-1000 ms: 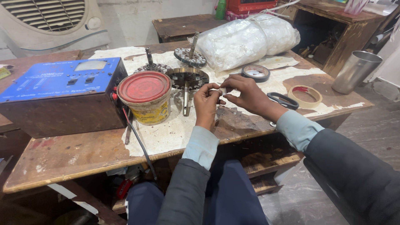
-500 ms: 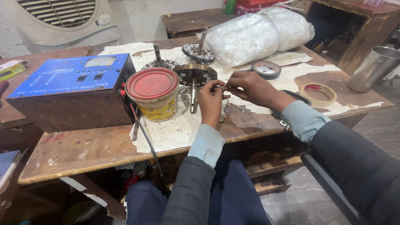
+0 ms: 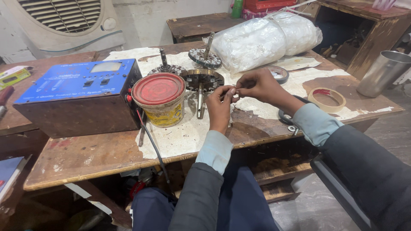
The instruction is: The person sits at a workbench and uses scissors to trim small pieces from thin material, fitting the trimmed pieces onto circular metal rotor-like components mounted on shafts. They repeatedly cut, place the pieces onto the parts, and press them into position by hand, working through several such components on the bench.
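Rotor [image 3: 201, 81] with its steel shaft lies on the worn wooden tabletop [image 3: 85, 154], its long axis running from near edge to far edge. Left hand [image 3: 220, 105] and right hand [image 3: 257, 85] meet just beside it, fingers pinched together on something too small to tell. Beyond lies a white plastic bag [image 3: 265, 38].

Both forearms reaching forward, left hand [image 3: 219, 104] and right hand [image 3: 256, 84] meeting fingertip to fingertip, fingers pinched
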Motion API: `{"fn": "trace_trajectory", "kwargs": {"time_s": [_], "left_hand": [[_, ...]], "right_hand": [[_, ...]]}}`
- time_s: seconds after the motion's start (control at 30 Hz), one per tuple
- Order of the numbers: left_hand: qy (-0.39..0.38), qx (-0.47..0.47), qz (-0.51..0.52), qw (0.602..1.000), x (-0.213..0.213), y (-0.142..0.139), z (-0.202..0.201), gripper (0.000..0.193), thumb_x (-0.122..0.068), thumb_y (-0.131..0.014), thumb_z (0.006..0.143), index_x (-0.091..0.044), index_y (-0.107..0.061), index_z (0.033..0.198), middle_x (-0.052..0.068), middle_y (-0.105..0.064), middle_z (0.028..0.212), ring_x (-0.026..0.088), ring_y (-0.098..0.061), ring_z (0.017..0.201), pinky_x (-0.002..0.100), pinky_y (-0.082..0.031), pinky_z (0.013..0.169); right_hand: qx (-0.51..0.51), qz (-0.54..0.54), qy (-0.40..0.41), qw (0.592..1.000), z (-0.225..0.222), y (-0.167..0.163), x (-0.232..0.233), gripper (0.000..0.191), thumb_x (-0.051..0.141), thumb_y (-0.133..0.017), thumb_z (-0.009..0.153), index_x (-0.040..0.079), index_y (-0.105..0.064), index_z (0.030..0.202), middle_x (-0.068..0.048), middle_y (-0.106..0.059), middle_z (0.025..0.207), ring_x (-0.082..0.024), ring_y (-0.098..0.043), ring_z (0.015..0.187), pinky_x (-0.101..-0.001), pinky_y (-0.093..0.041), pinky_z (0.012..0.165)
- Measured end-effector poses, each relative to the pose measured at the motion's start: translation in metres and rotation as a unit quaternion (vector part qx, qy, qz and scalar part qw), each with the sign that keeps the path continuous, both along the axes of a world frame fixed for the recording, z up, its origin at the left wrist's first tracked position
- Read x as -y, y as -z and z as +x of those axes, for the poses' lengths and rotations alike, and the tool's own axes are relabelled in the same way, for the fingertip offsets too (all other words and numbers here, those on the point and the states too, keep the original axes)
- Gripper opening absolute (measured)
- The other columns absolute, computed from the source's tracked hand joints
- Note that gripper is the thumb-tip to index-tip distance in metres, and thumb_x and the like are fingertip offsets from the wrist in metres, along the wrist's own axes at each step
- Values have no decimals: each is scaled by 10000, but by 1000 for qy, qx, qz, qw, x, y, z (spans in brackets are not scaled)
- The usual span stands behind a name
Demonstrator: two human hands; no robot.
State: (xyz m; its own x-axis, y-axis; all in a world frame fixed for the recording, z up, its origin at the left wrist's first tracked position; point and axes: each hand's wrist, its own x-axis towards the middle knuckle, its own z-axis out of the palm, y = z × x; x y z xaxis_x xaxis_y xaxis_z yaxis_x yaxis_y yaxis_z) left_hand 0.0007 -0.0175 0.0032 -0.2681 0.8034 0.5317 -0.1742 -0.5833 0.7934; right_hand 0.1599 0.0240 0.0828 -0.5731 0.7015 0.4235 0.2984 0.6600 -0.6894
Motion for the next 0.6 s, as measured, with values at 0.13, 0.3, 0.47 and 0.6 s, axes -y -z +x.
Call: {"fn": "trace_trajectory", "kwargs": {"time_s": [0.13,0.3,0.47,0.6], "left_hand": [[22,25,-7,999,2,0,1,189,-138,-701,974,46,-721,1007,85,-739,860,125,-713,713,256,-611,639],[42,13,-15,999,2,1,0,245,-200,-712,974,44,-710,993,86,-731,831,120,-686,652,257,-585,582],[58,-18,-20,998,-1,2,1,278,-232,-709,977,46,-708,974,72,-729,811,101,-653,586,253,-579,540],[41,-50,-66,996,2,1,3,280,-232,-655,1036,33,-707,962,93,-662,776,155,-583,566,301,-462,506]], "right_hand": [[-54,-145,-24,988,4,3,-5,152,56,-785,834,-33,-759,954,-86,-768,838,-136,-745,758,-277,-616,723],[-51,-161,-21,985,6,2,-3,150,44,-785,841,-50,-772,957,-113,-778,850,-149,-739,747,-293,-612,726],[-70,-185,-26,980,10,6,2,122,60,-778,842,-31,-764,923,-105,-769,835,-149,-728,715,-303,-613,704],[-86,-198,-13,976,17,10,4,102,66,-758,854,-27,-762,895,-88,-753,803,-142,-714,690,-302,-615,693]]}}
